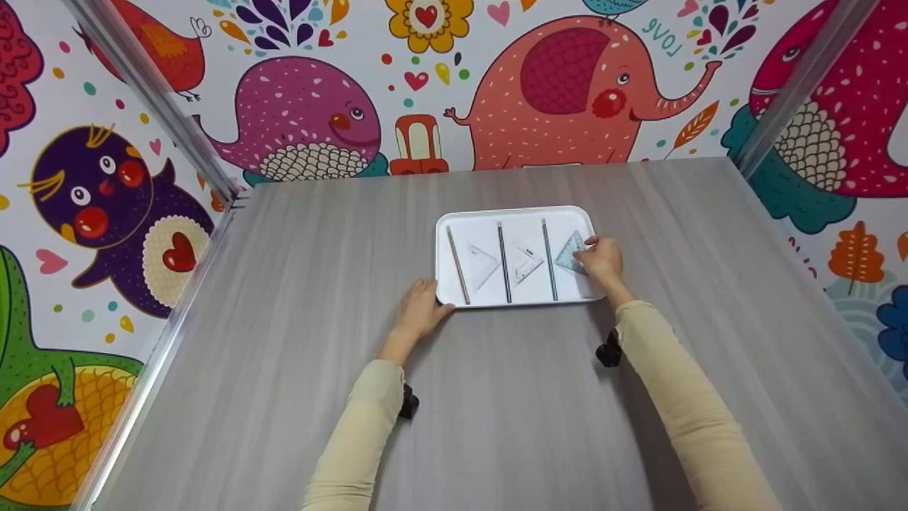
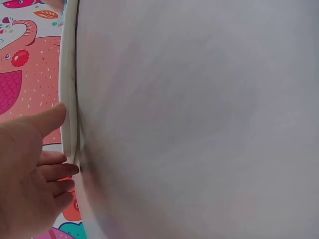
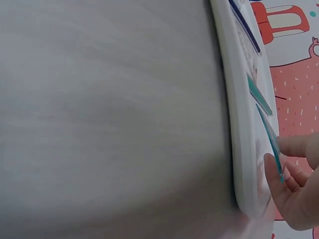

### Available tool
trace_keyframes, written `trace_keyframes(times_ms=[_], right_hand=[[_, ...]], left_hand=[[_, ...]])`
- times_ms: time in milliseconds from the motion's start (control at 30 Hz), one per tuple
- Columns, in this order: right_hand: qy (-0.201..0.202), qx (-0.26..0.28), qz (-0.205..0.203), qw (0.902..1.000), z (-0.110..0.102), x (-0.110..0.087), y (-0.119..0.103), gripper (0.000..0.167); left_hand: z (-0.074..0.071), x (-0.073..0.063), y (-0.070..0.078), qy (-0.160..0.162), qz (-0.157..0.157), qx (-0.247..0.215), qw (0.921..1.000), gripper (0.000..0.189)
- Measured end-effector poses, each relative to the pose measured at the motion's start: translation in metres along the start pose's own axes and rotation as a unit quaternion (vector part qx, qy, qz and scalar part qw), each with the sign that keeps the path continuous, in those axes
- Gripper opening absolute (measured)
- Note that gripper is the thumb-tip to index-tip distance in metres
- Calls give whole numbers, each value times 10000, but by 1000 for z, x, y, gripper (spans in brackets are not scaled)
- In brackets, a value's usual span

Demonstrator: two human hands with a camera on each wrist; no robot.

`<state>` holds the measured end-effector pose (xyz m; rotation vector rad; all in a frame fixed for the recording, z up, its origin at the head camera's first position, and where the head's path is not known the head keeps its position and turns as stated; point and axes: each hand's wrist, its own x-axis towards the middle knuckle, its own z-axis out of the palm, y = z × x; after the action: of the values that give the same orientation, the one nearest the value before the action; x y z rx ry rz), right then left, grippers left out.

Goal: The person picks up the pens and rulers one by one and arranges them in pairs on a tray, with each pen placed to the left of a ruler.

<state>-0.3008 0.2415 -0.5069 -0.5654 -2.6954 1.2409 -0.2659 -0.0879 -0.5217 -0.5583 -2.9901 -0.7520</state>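
Note:
A white rectangular tray [image 1: 521, 304] lies on the table. On it, from left to right, are a gold-brown pencil [image 1: 458, 266], a clear set square [image 1: 484, 267], a dark pencil [image 1: 504, 262], another clear set square [image 1: 528, 265], a teal pencil [image 1: 550, 259] and a teal set square [image 1: 569, 253]. My right hand [image 1: 603, 261] pinches the teal set square between thumb and fingers; the right wrist view has this set square [image 3: 269, 134] edge-on, tilted above the tray. At the near left corner, my left hand [image 1: 420, 310] touches the tray's edge, thumb [image 2: 52, 119] fairly straight and fingers relaxed.
The grey wood-grain table [image 1: 305, 284] stretches around the tray. Behind it stands a wall printed with cartoon animals [image 1: 560, 92], with metal posts [image 1: 163, 99] at the back corners. A black wrist camera [image 1: 608, 351] hangs below the right sleeve, another [image 1: 409, 402] by the left sleeve.

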Motion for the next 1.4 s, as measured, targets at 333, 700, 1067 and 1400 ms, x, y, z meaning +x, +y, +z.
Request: trace_keyframes(times_ms=[333,700,1067,1400], right_hand=[[372,-687,-682,9946,3,-5,3,35],[574,-816,-1055,9894,5,-7,8,36],[527,-1013,-1272,9853,0,-7,6,39],[679,-1661,-1991,9634,-4,-18,0,43]], left_hand=[[2,1,-1,-62,-79,32,9999,54],[0,-1,2,-155,-116,137,9997,55],[-1,-2,1,-19,22,149,9999,51],[-1,-2,1,-62,-22,146,9999,55]])
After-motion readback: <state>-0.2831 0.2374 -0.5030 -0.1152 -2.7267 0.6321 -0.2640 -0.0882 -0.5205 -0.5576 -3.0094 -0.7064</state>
